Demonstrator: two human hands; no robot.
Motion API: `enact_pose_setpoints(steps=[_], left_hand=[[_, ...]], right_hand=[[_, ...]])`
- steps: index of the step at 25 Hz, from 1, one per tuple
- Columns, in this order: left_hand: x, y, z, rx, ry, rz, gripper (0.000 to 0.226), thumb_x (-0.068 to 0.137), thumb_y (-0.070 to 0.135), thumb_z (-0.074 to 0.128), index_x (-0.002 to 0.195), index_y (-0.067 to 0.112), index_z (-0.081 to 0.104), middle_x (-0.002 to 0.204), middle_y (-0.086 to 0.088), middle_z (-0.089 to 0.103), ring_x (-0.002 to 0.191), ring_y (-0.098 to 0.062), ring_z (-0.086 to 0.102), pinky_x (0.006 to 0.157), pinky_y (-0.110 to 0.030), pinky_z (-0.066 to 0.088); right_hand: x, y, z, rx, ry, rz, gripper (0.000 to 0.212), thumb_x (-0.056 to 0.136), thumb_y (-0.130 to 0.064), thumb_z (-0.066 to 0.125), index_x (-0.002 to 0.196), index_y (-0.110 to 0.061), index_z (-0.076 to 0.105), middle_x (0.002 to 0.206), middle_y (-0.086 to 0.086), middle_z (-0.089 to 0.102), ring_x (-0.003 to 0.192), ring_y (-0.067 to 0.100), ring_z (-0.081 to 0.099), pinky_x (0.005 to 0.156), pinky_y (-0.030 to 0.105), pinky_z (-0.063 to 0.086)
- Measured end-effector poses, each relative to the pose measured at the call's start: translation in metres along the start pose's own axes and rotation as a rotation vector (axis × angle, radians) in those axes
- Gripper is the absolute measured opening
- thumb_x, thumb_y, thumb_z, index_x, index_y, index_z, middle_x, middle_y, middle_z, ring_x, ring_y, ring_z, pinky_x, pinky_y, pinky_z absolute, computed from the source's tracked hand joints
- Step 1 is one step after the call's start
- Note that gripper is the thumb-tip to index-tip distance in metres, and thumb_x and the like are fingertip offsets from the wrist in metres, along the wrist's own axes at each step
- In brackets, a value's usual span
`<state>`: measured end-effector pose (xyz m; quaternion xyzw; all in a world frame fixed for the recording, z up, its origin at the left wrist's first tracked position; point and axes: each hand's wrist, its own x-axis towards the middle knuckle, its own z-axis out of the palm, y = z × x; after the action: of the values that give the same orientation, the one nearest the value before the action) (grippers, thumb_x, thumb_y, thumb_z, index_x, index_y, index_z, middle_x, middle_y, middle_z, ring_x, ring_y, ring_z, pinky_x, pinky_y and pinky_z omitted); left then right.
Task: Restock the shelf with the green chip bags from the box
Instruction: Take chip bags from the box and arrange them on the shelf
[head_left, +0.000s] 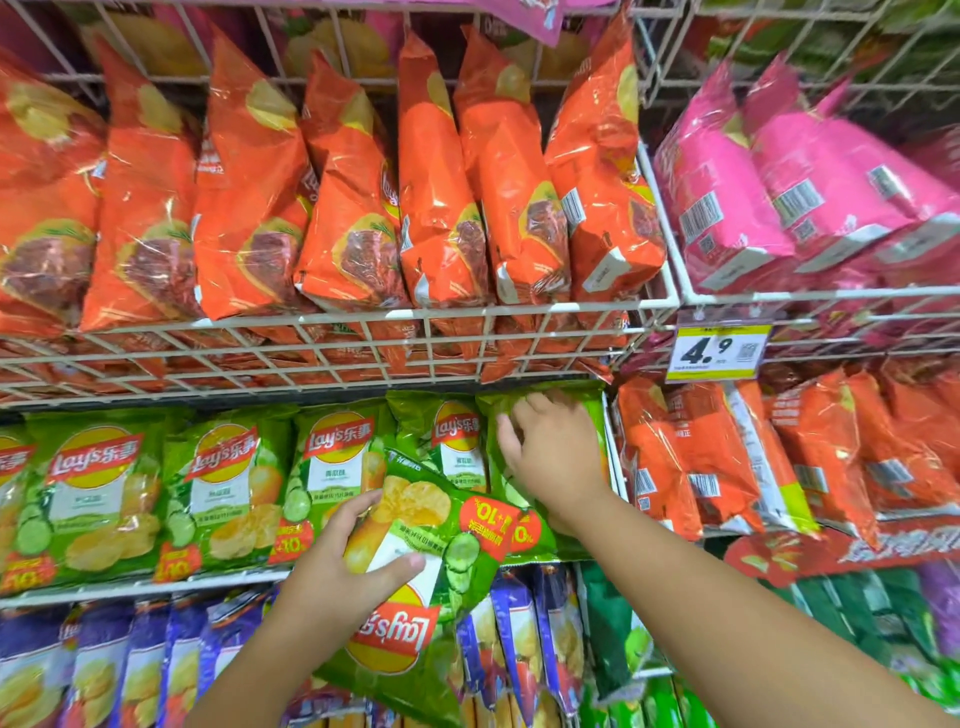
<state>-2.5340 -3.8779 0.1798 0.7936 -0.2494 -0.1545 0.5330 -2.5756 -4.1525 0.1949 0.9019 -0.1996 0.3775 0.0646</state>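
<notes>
Left hand (345, 561) grips upside-down green bag (415, 566), thumb across front, long axis tilted toward gap at row's right end. Right hand (550, 457), nearer gap, fingers loosely spread, presses shelved green bag (545, 410) back. Box unseen.

You're standing in a shop, at the snack aisle. White wire racks (363, 332) hold rows of orange chip bags (249, 197), pink bags (779, 171), green chip bags (93, 493) and purple bags (145, 665), all faced outward. A yellow price tag (719, 351) reading 4.9 is clipped to the rack's front rail.
</notes>
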Motion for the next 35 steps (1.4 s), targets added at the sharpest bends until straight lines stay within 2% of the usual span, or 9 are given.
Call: enact_pose_setpoints(steps=[3, 5, 9, 15, 17, 20, 24, 28, 35], left_hand=[[-0.002, 0.0, -0.006, -0.034, -0.003, -0.003, 0.071, 0.075, 0.038, 0.086, 0.131, 0.055, 0.045, 0.122, 0.017, 0.059, 0.083, -0.008, 0.072, 0.063, -0.027, 0.058], [-0.004, 0.0, -0.01, -0.036, -0.003, -0.008, 0.069, 0.075, 0.036, 0.086, 0.127, 0.057, 0.046, 0.119, 0.017, 0.062, 0.077, -0.009, 0.074, 0.061, -0.028, 0.059], [-0.006, -0.002, -0.019, 0.0, 0.034, -0.001, 0.068, 0.074, 0.041, 0.085, 0.128, 0.056, 0.046, 0.132, 0.011, 0.058, 0.1, -0.012, 0.068, 0.074, -0.029, 0.055], [-0.009, -0.005, -0.029, -0.041, 0.07, -0.043, 0.068, 0.075, 0.041, 0.084, 0.129, 0.055, 0.045, 0.122, 0.011, 0.061, 0.087, -0.016, 0.073, 0.072, -0.037, 0.06], [-0.009, -0.006, -0.03, -0.035, 0.077, -0.052, 0.069, 0.076, 0.041, 0.084, 0.13, 0.055, 0.044, 0.122, 0.01, 0.061, 0.086, -0.016, 0.073, 0.068, -0.035, 0.059], [-0.011, -0.005, -0.032, -0.051, 0.08, -0.062, 0.069, 0.075, 0.04, 0.085, 0.129, 0.055, 0.045, 0.12, 0.012, 0.062, 0.084, -0.016, 0.074, 0.068, -0.036, 0.061], [-0.011, -0.009, -0.031, -0.054, 0.072, -0.081, 0.07, 0.073, 0.042, 0.086, 0.129, 0.056, 0.046, 0.12, 0.012, 0.063, 0.085, -0.018, 0.075, 0.071, -0.042, 0.063], [-0.011, -0.009, -0.024, -0.06, 0.074, -0.077, 0.068, 0.074, 0.039, 0.086, 0.125, 0.058, 0.045, 0.118, 0.016, 0.058, 0.09, -0.019, 0.073, 0.071, -0.042, 0.062], [-0.012, -0.002, -0.018, -0.056, 0.07, -0.018, 0.067, 0.078, 0.034, 0.084, 0.13, 0.051, 0.047, 0.119, 0.014, 0.061, 0.076, -0.007, 0.074, 0.055, -0.021, 0.054]], right_hand=[[-0.02, 0.009, -0.005, 0.06, -0.158, -0.013, 0.052, 0.097, -0.058, 0.039, 0.113, -0.022, 0.074, 0.112, 0.0, 0.069, 0.112, 0.027, 0.06, 0.104, 0.047, 0.042], [-0.04, 0.016, -0.012, 0.08, -0.3, -0.019, 0.066, 0.096, -0.068, 0.032, 0.146, -0.029, 0.053, 0.154, -0.002, 0.048, 0.148, 0.025, 0.035, 0.124, 0.054, 0.013], [-0.068, 0.024, -0.015, 0.023, -0.389, 0.023, 0.079, 0.09, -0.081, 0.026, 0.159, -0.048, 0.007, 0.169, 0.003, -0.015, 0.153, 0.022, -0.028, 0.121, 0.062, -0.011], [-0.032, 0.033, -0.01, 0.063, -0.438, -0.051, 0.08, 0.087, -0.084, 0.032, 0.156, -0.054, 0.006, 0.171, 0.001, -0.005, 0.157, 0.022, -0.009, 0.124, 0.057, 0.007], [-0.019, 0.044, -0.01, 0.003, -0.401, -0.116, 0.078, 0.087, -0.083, 0.03, 0.156, -0.052, 0.011, 0.168, 0.012, 0.017, 0.157, 0.029, 0.009, 0.125, 0.054, 0.009], [-0.016, 0.051, -0.005, -0.138, -0.236, -0.131, 0.081, 0.088, -0.081, 0.036, 0.156, -0.036, 0.033, 0.133, 0.019, 0.056, 0.136, 0.036, 0.041, 0.122, 0.051, 0.023], [-0.028, 0.044, 0.011, -0.227, 0.128, -0.091, 0.077, 0.087, -0.076, 0.051, 0.13, -0.013, 0.062, 0.094, 0.011, 0.054, 0.1, 0.033, 0.052, 0.093, 0.047, 0.043], [-0.017, 0.033, 0.007, -0.179, -0.001, -0.017, 0.074, 0.089, -0.075, 0.047, 0.126, -0.012, 0.06, 0.103, 0.012, 0.058, 0.101, 0.034, 0.054, 0.088, 0.045, 0.046], [-0.053, 0.042, 0.007, 0.005, -0.026, -0.051, 0.084, 0.094, -0.071, 0.044, 0.151, -0.009, 0.044, 0.149, 0.012, 0.047, 0.147, 0.032, 0.035, 0.122, 0.052, 0.025]])
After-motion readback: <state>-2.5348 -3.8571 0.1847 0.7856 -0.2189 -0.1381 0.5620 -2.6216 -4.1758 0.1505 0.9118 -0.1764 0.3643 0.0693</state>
